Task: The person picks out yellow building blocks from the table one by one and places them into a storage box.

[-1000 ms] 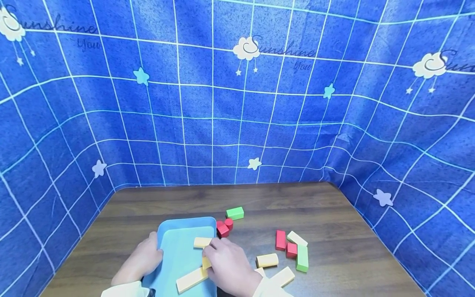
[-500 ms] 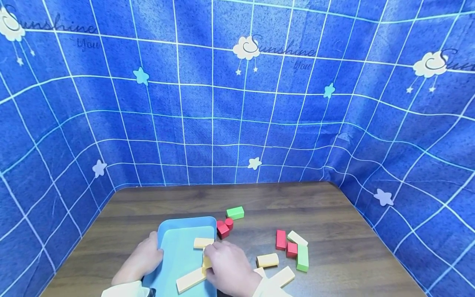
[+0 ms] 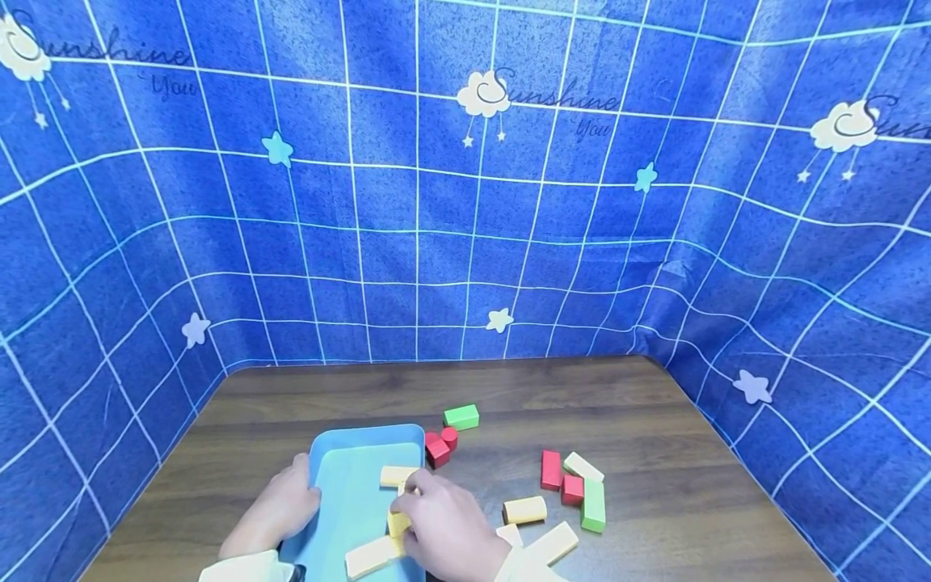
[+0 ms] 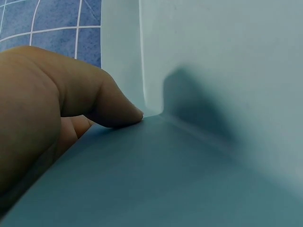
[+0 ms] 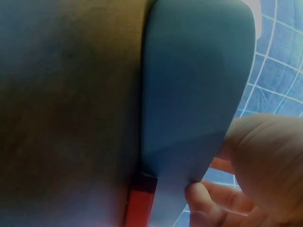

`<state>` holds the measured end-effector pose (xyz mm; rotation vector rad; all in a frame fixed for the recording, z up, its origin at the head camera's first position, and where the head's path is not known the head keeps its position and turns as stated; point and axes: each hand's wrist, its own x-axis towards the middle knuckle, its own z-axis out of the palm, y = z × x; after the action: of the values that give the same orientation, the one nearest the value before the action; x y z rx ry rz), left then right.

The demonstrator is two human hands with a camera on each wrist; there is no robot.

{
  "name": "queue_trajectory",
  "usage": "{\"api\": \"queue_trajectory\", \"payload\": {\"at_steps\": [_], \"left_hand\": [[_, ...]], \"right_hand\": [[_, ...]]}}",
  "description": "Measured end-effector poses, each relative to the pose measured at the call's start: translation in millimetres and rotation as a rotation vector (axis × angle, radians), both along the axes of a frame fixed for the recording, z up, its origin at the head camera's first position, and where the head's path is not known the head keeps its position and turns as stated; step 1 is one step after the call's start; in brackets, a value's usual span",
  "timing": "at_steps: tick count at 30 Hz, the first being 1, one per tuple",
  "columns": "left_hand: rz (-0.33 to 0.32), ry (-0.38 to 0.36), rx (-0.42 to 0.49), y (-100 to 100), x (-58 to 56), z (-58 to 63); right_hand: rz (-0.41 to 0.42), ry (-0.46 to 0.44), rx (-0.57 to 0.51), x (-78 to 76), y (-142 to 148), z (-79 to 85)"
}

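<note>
In the head view, my left hand [image 3: 282,503] grips the left wall of a light blue plastic tray [image 3: 367,437]. Its thumb [image 4: 116,101] lies over the rim on the inside, as the left wrist view shows. Over the tray's right wall, my right hand [image 3: 452,517] reaches in and pinches a yellow block [image 3: 397,523] between fingers and thumb; the hand covers part of it. Below that block lies a long pale wooden block [image 3: 372,557], and above it a cream block [image 3: 397,476]. The right wrist view looks at the tray's outer wall [image 5: 194,85], not at the pinched block.
Red blocks [image 3: 437,451] stand against the tray's right wall, with a green block [image 3: 461,417] behind. Farther right on the wooden table [image 3: 567,396] lie a yellow cylinder [image 3: 524,510], red blocks [image 3: 550,470], a green block [image 3: 592,507] and pale blocks [image 3: 554,544]. A blue curtain [image 3: 436,202] surrounds the table.
The yellow block at my right fingertips has shifted slightly left and turned. My right fingers have moved with it and spread a little. The left hand and tray stay put.
</note>
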<state>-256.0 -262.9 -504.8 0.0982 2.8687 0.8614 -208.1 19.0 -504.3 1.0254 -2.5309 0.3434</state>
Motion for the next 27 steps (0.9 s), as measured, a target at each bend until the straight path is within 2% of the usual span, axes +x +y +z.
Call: {"api": "queue_trajectory", "payload": {"at_steps": [18, 27], "left_hand": [[0.006, -0.002, 0.002, -0.1, -0.3, -0.9], [0.007, -0.003, 0.008, 0.0, -1.3, -1.0]], "right_hand": [[-0.027, 0.001, 0.044, 0.2, -0.9, -4.7], [-0.035, -0.053, 0.073, 0.8, 0.0, -2.8]]}}
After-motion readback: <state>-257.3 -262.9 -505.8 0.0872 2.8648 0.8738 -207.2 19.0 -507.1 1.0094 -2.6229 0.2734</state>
